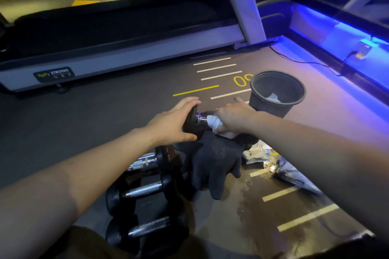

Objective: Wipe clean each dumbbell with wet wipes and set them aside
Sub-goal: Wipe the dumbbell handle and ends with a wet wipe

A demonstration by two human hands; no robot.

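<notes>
Wiping step under way. My left hand [176,121] grips one head of the dumbbell [194,121], held above the floor [105,122]; my right hand [233,119] closes the wet wipe [214,123] round its handle. Next: probably wipe the heads, then set it aside.

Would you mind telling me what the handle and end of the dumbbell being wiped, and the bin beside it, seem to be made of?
Dumbbell handle: looks like polished metal, with bright highlights. Dumbbell end: matte black, probably rubber coating. Bin: dull dark plastic, judging by its thin moulded rim.
</notes>
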